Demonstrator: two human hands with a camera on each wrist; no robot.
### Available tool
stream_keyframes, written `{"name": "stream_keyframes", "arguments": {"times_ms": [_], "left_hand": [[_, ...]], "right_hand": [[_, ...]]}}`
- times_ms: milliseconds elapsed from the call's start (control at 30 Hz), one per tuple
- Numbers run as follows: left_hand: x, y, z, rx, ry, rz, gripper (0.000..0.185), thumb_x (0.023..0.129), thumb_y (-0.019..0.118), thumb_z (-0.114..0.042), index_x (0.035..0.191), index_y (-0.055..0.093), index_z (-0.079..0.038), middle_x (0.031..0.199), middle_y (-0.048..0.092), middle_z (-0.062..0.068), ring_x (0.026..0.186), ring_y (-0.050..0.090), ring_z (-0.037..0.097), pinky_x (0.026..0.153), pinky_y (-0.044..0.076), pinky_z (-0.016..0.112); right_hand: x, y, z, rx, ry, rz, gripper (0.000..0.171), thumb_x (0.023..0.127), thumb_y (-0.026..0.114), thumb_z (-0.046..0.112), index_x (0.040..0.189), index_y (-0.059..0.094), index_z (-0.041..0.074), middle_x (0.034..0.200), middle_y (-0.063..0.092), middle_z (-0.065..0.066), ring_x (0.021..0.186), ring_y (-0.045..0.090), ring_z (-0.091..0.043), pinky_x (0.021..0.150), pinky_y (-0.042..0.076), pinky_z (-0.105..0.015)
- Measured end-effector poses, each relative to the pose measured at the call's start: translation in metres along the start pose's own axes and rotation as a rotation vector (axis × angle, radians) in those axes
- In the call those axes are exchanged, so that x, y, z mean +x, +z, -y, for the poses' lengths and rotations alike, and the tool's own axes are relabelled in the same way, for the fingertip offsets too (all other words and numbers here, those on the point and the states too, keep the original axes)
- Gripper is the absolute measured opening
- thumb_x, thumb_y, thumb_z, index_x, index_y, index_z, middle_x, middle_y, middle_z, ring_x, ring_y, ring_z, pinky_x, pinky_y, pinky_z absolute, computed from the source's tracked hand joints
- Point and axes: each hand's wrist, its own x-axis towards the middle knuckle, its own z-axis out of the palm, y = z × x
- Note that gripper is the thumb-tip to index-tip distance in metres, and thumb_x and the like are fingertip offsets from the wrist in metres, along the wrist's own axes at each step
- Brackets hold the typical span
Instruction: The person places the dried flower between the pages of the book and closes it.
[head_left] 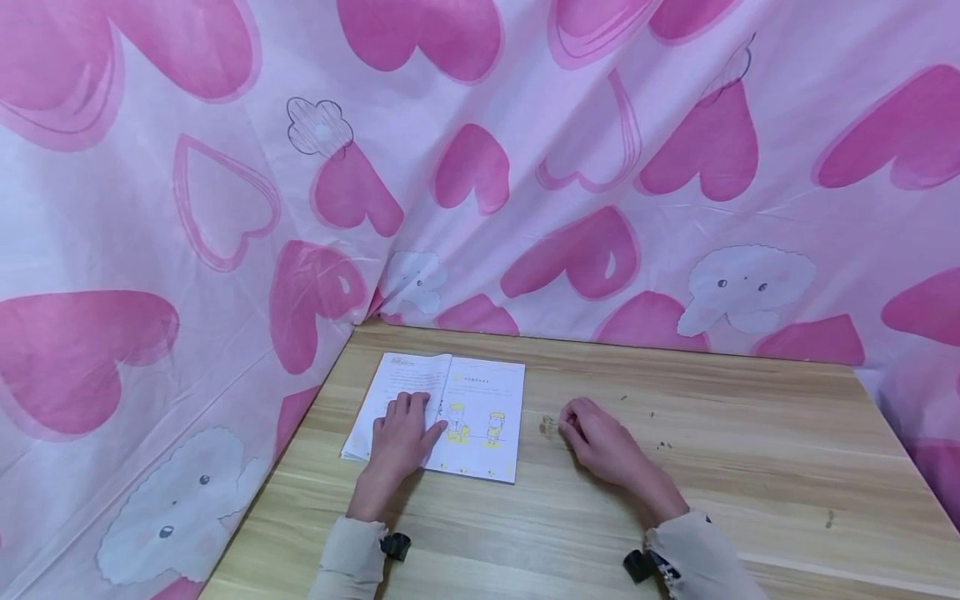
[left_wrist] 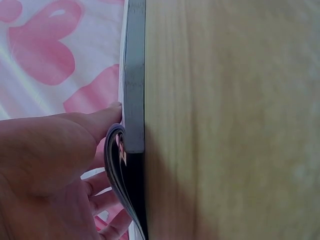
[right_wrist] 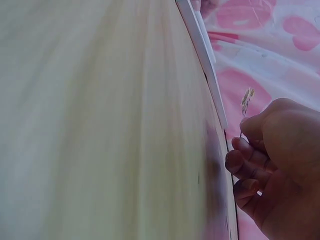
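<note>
Booklet lies open on the table, left of centre in the head view, close to the corner where the pink heart cloth hangs behind and to the left. Its right page shows two small yellow figures; the left page carries print too small to read.

Left hand rests on the left page with fingers fairly straight and spread, thumb reaching toward the fold. In the left wrist view the thumb sits against the booklet's edge and a few pages curl up in a loop beside the palm, so they seem lifted but not turned over.

Right hand sits on the table just right of the booklet, apart from it, fingers curled. The right wrist view shows it pinching a thin stem with a small pale dried sprig at its tip, held above the table. In the head view the sprig shows only as a tiny fleck at the fingertips.

Small dark bits lie scattered on the wood to the right of that hand.

As a judgement: the booklet is opened and held flat, and the sprig is picked up; it has not been laid on a page, and the booklet is not closed over it.
</note>
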Motion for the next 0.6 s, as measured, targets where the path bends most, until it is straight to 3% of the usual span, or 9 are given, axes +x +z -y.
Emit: {"name": "stream_keyframes", "arguments": {"times_ms": [600], "left_hand": [[-0.001, -0.001, 0.001, -0.013, 0.015, -0.020, 0.067, 0.101, 0.074, -0.049, 0.153, 0.053, -0.012, 0.144, 0.055, 0.016, 0.129, 0.050, 0.034, 0.106, 0.045, 0.062]], "right_hand": [[0.052, 0.029, 0.049, -0.034, -0.038, 0.016, 0.008, 0.110, 0.063, 0.023, 0.112, 0.065, 0.016, 0.101, 0.059, 0.007, 0.086, 0.055, -0.008, 0.073, 0.049, -0.023]]}}
